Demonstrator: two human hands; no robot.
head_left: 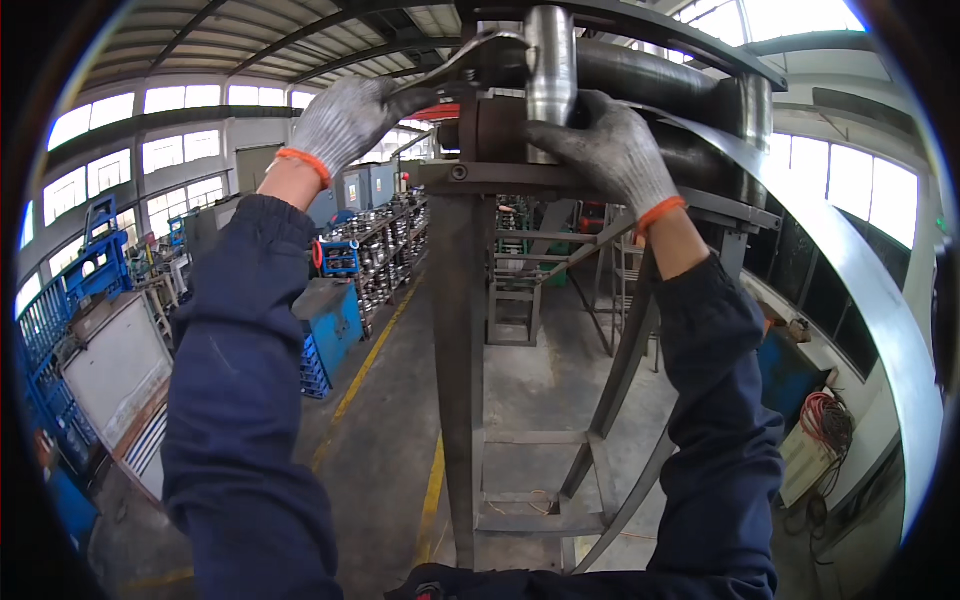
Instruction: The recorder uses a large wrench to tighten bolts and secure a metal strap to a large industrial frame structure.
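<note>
Your left hand [345, 120], in a grey knit glove with an orange cuff, is closed around the handle of a curved metal wrench [455, 62]. The wrench's far end reaches to the top of the steel frame [462, 330], beside the polished steel cylinder [550, 60]. Your right hand [605, 150], gloved the same way, is wrapped against the dark fitting [490, 130] just below that cylinder, fingers curled on it, steadying it.

The wrench looks seated on its fastener, though the head itself is hidden, so I judge the turning is under way. Whether the fastener is tight or loose cannot be told.

The cylinder is smooth and bright. The thick pipes [650, 75] behind it are dull, dark and round. The frame's upright is flat, grey, bare steel, braced by thin slanted bars down to the concrete floor [400, 440] with its yellow line.
</note>
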